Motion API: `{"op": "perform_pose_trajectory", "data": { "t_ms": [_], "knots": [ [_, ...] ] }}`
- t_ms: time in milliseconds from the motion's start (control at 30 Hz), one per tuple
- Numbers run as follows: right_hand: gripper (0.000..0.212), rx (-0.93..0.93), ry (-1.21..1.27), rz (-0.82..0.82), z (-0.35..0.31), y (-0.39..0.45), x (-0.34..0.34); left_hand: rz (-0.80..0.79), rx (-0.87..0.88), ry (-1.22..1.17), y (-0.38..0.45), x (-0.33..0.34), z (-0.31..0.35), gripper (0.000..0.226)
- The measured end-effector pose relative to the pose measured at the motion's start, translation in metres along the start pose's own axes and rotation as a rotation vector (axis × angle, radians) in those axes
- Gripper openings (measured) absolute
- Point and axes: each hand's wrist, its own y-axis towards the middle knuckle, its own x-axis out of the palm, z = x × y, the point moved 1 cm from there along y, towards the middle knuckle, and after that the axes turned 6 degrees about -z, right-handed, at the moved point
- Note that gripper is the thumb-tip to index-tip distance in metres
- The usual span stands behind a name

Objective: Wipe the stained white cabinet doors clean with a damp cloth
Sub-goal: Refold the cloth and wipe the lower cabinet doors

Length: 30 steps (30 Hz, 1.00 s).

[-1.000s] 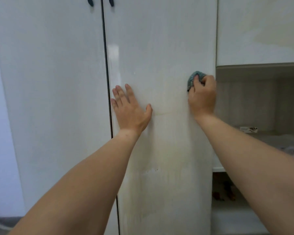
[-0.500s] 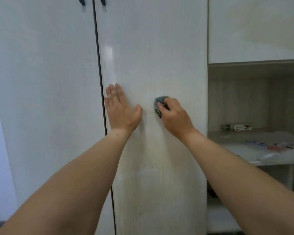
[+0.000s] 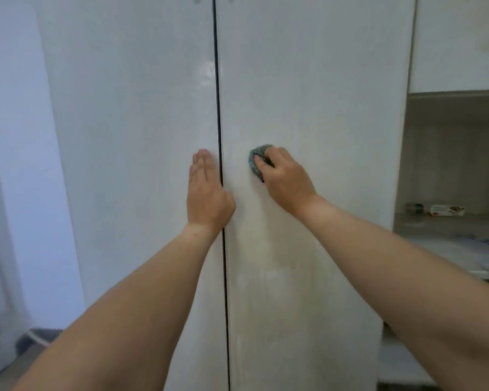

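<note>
Two tall white cabinet doors fill the view, split by a dark vertical gap. The right door (image 3: 308, 94) shows yellowish streaks and smudges across its lower half. My right hand (image 3: 287, 182) presses a bunched grey-blue cloth (image 3: 257, 162) against that door, just right of the gap. My left hand (image 3: 206, 196) lies flat, fingers together and pointing up, on the right edge of the left door (image 3: 130, 136), with its thumb across the gap.
An open shelf niche (image 3: 452, 165) sits to the right, holding a small box (image 3: 446, 210) and plastic-wrapped items on the shelf. Another white door (image 3: 458, 43) is above it. A pale wall is at left, with dark floor low down.
My right hand slid the cloth from the right door's right edge leftward to near the centre gap. My left hand shifted left from the right door onto the left door's edge.
</note>
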Motion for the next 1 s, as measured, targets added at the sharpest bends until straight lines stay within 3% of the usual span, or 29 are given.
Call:
{"op": "perform_pose_trajectory", "data": {
  "t_ms": [100,167,300,367,433,533,567,700,733,767,867,900,933,1000],
  "knots": [
    [0.013,0.295,0.141,0.136,0.006,0.051,0.0,0.01,0.038,-0.049,-0.002,0.002,-0.008,0.084],
    [0.019,0.317,0.162,0.187,-0.009,0.051,0.013,0.009,0.075,-0.062,-0.002,0.003,-0.015,0.083],
    [0.017,-0.234,0.103,-0.015,-0.057,-0.006,0.033,0.003,0.126,-0.057,0.0,0.004,-0.03,0.077],
    [0.016,-0.368,0.053,-0.055,-0.05,-0.001,0.029,-0.012,0.125,-0.074,0.0,0.003,-0.031,0.077],
    [0.015,-0.204,0.016,0.014,-0.039,0.022,0.026,-0.011,0.141,-0.058,-0.001,0.001,-0.029,0.081],
    [0.022,0.249,0.134,0.114,-0.04,0.033,0.022,-0.051,0.129,-0.052,-0.003,-0.002,-0.027,0.088],
    [0.023,0.249,0.159,0.08,-0.051,0.021,0.025,-0.06,0.127,-0.057,-0.004,-0.003,-0.026,0.087],
    [0.022,-0.222,0.123,-0.166,-0.071,-0.052,0.027,-0.097,0.128,-0.033,-0.005,-0.005,-0.027,0.091],
    [0.02,-0.219,0.097,-0.149,-0.056,-0.057,0.022,-0.107,0.129,-0.012,-0.005,-0.005,-0.027,0.093],
    [0.018,-0.118,0.084,-0.096,-0.038,-0.058,0.018,-0.112,0.121,0.005,-0.005,-0.005,-0.025,0.095],
    [0.023,0.491,0.126,0.098,0.009,-0.051,-0.001,-0.133,0.043,0.028,-0.006,-0.005,-0.007,0.095],
    [0.027,0.6,0.14,0.094,0.008,-0.051,-0.001,-0.127,0.019,0.033,-0.008,-0.004,0.0,0.095],
    [0.029,0.62,0.149,0.045,-0.002,-0.051,-0.001,-0.112,0.013,0.04,-0.011,-0.002,0.009,0.094],
    [0.023,0.324,0.118,-0.096,-0.023,-0.061,-0.003,-0.082,0.029,0.06,-0.019,0.006,0.026,0.092]
  ]
}}
